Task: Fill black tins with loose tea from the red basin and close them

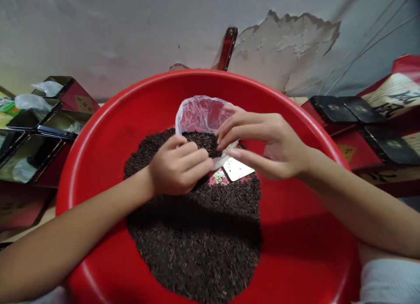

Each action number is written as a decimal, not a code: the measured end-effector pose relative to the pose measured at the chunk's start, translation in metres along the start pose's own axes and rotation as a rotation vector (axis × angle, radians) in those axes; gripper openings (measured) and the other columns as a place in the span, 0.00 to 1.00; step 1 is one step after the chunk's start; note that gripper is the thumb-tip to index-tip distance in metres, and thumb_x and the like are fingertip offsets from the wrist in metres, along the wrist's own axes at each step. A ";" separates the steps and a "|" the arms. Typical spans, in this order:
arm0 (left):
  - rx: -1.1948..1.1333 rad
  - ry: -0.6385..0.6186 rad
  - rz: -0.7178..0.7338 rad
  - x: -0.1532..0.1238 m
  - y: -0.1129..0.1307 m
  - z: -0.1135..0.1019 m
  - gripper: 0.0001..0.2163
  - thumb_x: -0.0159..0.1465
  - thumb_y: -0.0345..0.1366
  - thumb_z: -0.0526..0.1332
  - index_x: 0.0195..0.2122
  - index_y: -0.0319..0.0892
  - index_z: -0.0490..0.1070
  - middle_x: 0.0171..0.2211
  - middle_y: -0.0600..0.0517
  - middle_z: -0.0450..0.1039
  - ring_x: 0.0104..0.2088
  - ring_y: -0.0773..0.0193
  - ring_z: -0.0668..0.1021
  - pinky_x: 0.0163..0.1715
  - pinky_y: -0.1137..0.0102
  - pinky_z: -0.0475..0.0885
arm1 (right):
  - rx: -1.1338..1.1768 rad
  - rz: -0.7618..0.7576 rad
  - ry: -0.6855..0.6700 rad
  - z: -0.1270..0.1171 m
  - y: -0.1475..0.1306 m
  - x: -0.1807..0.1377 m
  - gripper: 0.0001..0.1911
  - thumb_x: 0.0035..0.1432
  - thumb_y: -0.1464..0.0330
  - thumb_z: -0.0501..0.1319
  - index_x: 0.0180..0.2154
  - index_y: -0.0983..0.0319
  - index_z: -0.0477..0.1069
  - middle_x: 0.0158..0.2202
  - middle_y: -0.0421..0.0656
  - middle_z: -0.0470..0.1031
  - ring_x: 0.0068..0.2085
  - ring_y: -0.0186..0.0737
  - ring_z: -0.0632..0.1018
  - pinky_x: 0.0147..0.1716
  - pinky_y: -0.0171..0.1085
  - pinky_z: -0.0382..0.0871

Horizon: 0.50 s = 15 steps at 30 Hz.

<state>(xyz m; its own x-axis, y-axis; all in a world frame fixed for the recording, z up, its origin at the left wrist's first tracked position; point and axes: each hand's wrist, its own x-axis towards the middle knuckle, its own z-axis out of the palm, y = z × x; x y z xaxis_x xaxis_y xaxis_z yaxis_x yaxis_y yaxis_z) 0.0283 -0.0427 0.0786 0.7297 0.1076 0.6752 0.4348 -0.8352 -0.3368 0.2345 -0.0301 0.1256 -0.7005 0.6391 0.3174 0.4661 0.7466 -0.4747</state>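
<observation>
Plastic bag (203,109) is gripped by left hand (180,166) and pinched at edge by right hand (278,138), above dark loose leaves (197,251) inside red basin (98,164).

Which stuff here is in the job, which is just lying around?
In the job, by the look of it:
- left hand, gripping the plastic bag
- right hand, at the bag's edge
- dark flakes
- red tub
- printed box, partly hidden

Apparently lying about:
- open boxes, left
- lidded boxes, right
</observation>
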 end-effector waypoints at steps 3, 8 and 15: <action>-0.074 0.048 0.087 -0.002 0.015 0.005 0.09 0.64 0.28 0.52 0.27 0.42 0.67 0.21 0.58 0.70 0.22 0.69 0.66 0.27 0.70 0.59 | 0.088 0.090 0.057 -0.004 -0.011 0.000 0.17 0.59 0.62 0.48 0.33 0.61 0.74 0.34 0.43 0.75 0.37 0.36 0.74 0.43 0.39 0.66; -0.091 0.046 0.158 -0.003 0.030 0.014 0.09 0.64 0.27 0.51 0.31 0.40 0.69 0.23 0.58 0.73 0.22 0.70 0.69 0.26 0.71 0.59 | -0.110 0.185 -0.159 0.018 -0.005 0.013 0.12 0.58 0.70 0.51 0.35 0.64 0.74 0.35 0.46 0.76 0.36 0.37 0.74 0.36 0.36 0.65; -0.076 0.064 0.085 -0.003 0.024 0.016 0.10 0.66 0.27 0.49 0.32 0.40 0.69 0.23 0.58 0.74 0.23 0.69 0.70 0.27 0.70 0.61 | -0.445 0.262 -0.546 0.046 0.008 0.049 0.09 0.56 0.67 0.56 0.32 0.64 0.73 0.24 0.47 0.73 0.23 0.36 0.69 0.23 0.37 0.57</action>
<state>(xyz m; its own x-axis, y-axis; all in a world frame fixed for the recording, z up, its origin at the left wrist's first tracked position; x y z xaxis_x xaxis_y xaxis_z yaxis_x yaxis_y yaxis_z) 0.0448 -0.0542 0.0587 0.7263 0.0022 0.6874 0.3299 -0.8784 -0.3458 0.1791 -0.0015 0.1000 -0.6510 0.7104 -0.2676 0.7479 0.6606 -0.0656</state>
